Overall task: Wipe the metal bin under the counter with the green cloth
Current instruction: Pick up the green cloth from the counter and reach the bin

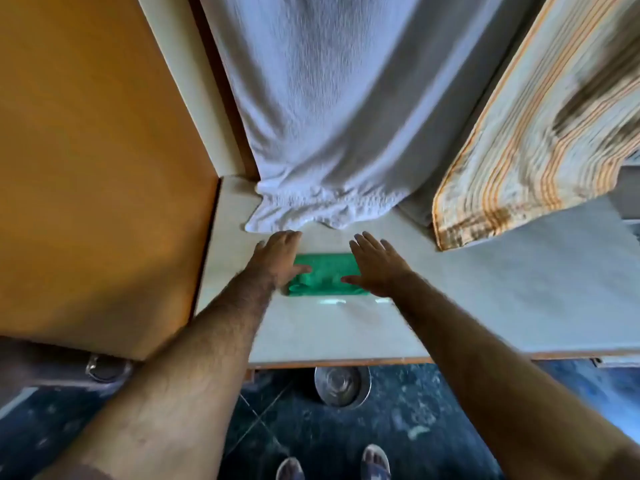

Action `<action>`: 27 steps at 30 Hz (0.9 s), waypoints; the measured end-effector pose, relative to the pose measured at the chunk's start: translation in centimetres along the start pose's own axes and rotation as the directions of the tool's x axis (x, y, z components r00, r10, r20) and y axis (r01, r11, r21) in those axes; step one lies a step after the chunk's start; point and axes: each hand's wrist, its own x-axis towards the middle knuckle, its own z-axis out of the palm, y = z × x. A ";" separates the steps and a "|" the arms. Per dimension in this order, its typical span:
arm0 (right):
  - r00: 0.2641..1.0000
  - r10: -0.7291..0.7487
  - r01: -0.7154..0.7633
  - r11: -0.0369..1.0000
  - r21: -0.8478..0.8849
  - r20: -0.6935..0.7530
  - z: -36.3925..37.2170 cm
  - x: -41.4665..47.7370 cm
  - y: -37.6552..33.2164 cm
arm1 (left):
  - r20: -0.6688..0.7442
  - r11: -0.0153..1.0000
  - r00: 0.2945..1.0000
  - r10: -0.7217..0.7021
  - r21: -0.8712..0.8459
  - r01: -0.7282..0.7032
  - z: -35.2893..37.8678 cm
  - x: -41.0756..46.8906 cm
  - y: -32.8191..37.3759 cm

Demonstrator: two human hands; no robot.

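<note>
Both hands lie flat, fingers spread, gripping nothing: left hand (280, 254) on the cloth's (323, 275) 9 o'clock edge, right hand (375, 265) at 3 o'clock. The cloth (folded) rests on the surface (502, 299). The bin (341, 386) stands on the floor at 6 o'clock, under the surface's edge.

We note the table (346, 327) is bare in front of the green cloth (323, 275) and wide open to its right, so a hand could pass freely there. The left hand (278, 259) and right hand (379, 268), both flat with fingers spread, cover the cloth's two ends; only its middle lies exposed. Behind it a white towel (311, 133) hangs down onto the table, closing off the rear. A striped cloth (519, 150) hangs at rear right. An orange panel (97, 168) walls the left side. The metal bin (341, 386) sits on the floor, half under the table edge; the floor before it is clear up to our feet (375, 460).
</note>
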 end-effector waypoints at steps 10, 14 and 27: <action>0.993 0.106 -0.115 0.977 0.181 0.060 4.6 3.0 0.8 | 0.031 0.996 0.996 -0.086 0.017 0.086 4.2 2.2 -1.5; 0.971 0.232 -0.240 0.914 0.328 0.064 4.0 3.8 0.3 | 0.054 0.986 0.987 -0.151 -0.069 0.154 4.5 3.2 -1.4; 0.910 0.380 -0.377 0.594 0.710 0.166 1.6 -4.3 -0.3 | 0.161 0.429 0.967 -0.197 -0.873 0.232 4.9 -2.3 -1.1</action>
